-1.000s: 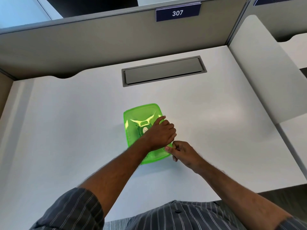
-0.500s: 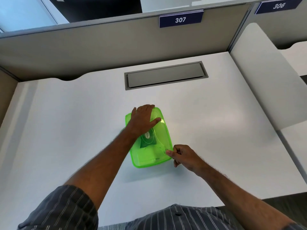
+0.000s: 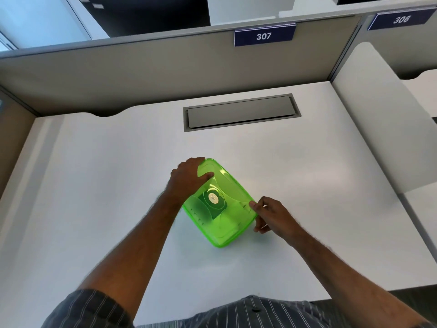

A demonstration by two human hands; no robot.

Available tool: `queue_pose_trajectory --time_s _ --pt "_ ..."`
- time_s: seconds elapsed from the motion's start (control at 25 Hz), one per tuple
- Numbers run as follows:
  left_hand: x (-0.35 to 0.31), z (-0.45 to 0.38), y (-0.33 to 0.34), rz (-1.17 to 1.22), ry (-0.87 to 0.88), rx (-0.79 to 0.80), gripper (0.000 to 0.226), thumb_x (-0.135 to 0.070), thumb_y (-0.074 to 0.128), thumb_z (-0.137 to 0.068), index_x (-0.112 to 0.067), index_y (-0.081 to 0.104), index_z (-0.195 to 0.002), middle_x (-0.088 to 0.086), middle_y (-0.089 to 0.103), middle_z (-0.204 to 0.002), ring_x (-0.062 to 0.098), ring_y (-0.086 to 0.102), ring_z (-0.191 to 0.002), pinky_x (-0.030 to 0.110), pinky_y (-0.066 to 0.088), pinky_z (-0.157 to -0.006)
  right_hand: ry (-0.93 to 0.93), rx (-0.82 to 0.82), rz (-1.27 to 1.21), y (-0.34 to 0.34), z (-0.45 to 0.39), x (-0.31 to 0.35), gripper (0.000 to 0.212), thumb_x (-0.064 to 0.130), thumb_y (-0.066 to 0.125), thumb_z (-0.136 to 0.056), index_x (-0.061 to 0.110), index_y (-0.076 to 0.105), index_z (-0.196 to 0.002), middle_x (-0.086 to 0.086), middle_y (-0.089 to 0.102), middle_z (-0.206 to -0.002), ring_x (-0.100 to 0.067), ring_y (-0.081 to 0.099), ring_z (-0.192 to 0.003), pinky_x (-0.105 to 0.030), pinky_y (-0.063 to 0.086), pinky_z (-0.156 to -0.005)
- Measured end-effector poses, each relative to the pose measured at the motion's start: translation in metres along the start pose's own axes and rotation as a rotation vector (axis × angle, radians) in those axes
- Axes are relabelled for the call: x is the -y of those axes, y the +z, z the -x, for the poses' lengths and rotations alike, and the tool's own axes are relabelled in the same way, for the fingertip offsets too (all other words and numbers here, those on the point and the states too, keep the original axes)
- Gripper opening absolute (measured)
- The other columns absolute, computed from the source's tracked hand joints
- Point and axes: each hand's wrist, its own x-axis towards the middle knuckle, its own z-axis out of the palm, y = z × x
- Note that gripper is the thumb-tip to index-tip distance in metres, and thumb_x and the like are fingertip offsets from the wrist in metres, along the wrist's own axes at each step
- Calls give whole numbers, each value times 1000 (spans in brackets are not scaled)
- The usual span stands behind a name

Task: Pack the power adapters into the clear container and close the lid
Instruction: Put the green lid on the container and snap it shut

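A clear green container (image 3: pixel 227 223) with its green lid (image 3: pixel 233 185) on top lies on the white desk, turned at an angle. Through the lid a dark power adapter (image 3: pixel 214 202) with a pale round face shows inside. My left hand (image 3: pixel 189 177) rests on the far left corner of the lid, thumb on top and fingers curled over the edge. My right hand (image 3: pixel 269 215) pinches the lid's rim at the right side with thumb and fingertips. Whether the lid is fully seated I cannot tell.
A grey cable hatch (image 3: pixel 241 112) is set into the white desk (image 3: pixel 94 185) behind the container. A grey partition with a sign "307" (image 3: pixel 263 35) closes the back. A white side panel (image 3: pixel 378 129) stands at the right.
My left hand slid from the lid's near middle to its far left corner. The container turned on the desk. My right hand stayed at the lid's right rim.
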Motion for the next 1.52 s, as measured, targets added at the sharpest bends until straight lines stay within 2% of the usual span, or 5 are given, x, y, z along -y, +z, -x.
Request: queue_pose_trajectory --time_s 0.4,0.84,0.96,1.12,1.52 --pt "36 66 8 325 -150 -33 69 -39 79 -87 -22 50 -148 4 58 -139 23 61 -120 41 50 -106 -26 -189 113 -9 -11 28 40 45 71 -91 10 52 -85 -9 61 -50 -29 65 -45 -40 56 -50" --pt "40 153 29 578 -239 -48 74 -25 81 -88 -29 45 -152 -2 57 -127 14 67 -101 33 57 -88 -3 -135 97 -12 17 16 21 27 70 -94 12 61 -106 -10 63 -93 -19 63 -80 -34 57 -62" --pt "41 163 38 659 -348 -102 67 -33 84 -84 -31 50 -142 -4 60 -117 14 68 -90 26 54 -73 22 -137 124 -11 27 4 30 34 70 -93 6 58 -97 -5 56 -82 -18 60 -71 -34 58 -57" --pt "47 158 43 693 -431 -75 44 -39 86 -80 -30 58 -112 -3 65 -99 20 70 -82 44 64 -73 39 -130 82 -13 30 -3 35 36 71 -92 3 58 -93 -10 56 -81 -18 59 -65 -31 56 -53" --pt "54 136 34 766 -434 -69 41 -35 87 -80 -27 60 -109 3 64 -104 32 73 -85 34 63 -59 15 -126 66 -13 11 16 25 32 70 -94 9 59 -93 -8 56 -81 -16 57 -68 -33 56 -54"
